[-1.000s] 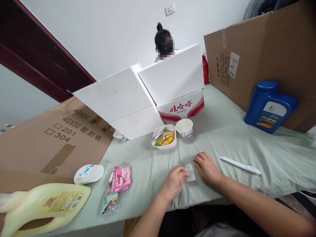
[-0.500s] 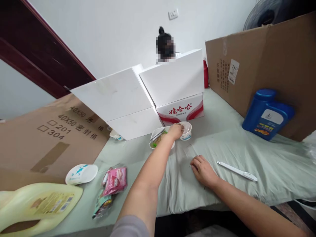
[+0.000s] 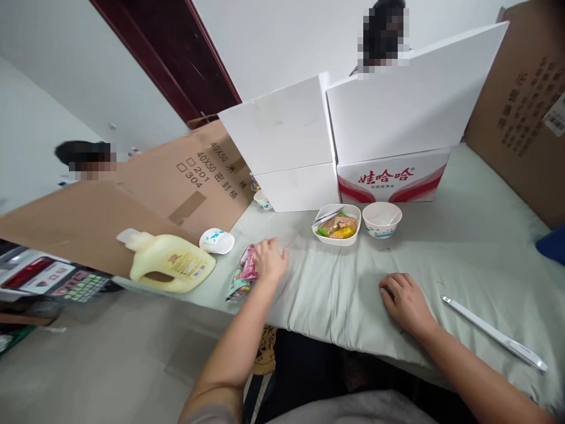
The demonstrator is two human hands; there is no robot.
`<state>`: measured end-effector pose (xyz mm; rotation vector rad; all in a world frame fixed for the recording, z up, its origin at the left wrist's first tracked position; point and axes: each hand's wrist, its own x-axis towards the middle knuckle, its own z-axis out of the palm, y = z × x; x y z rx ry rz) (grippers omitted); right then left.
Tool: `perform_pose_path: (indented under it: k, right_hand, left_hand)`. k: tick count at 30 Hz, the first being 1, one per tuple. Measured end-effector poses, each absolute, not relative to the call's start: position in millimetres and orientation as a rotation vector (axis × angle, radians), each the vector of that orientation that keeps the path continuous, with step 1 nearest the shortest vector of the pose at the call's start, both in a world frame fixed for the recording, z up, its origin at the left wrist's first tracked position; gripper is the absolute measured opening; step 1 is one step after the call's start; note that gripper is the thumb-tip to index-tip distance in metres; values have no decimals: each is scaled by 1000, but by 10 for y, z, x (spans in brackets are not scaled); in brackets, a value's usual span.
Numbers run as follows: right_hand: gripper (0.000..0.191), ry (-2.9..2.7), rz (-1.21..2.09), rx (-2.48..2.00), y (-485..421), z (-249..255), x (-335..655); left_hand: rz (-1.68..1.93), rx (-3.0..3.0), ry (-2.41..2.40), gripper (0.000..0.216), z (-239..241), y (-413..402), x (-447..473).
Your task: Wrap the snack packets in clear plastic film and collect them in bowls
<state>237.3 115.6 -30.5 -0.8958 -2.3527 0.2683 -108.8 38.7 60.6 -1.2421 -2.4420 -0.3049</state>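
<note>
My left hand (image 3: 270, 260), slightly blurred, is at the right side of a pink snack packet (image 3: 249, 264), with thumb and fingers apart. Whether it touches the packet I cannot tell. A green snack packet (image 3: 237, 288) lies just in front of the pink one. My right hand (image 3: 406, 301) rests on the green cloth, fingers loosely bent and nothing visible in them. Beyond the hands stand a squarish white bowl (image 3: 336, 240) containing wrapped snacks and a round paper bowl (image 3: 382, 229) with a blue pattern. Right of my right hand lies a long, slim white tool (image 3: 494, 334).
White boxes (image 3: 282, 138) and a red-and-white carton (image 3: 392, 176) form a wall at the back. Cardboard (image 3: 176, 194) borders the left, near a yellow jug (image 3: 180, 262) and a tipped paper bowl (image 3: 216, 241). A blue container (image 3: 551, 247) shows at right. Two people are behind the barriers.
My left hand has left the round paper bowl and come left and nearer, to the pink packet. The view has swung left. My right hand stays on the cloth.
</note>
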Motion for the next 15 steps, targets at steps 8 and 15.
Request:
perform_pose_path:
  k: [8,15]
  right_hand:
    - [19,-2388,236,-917,1148,-265,2364]
    - [18,-2413,258,-975,1112,-174,2316]
  left_hand:
    - [-209,-995,-2654,44,495,66,-1447]
    - [-724,-1915,-1863,35,106,330,-204]
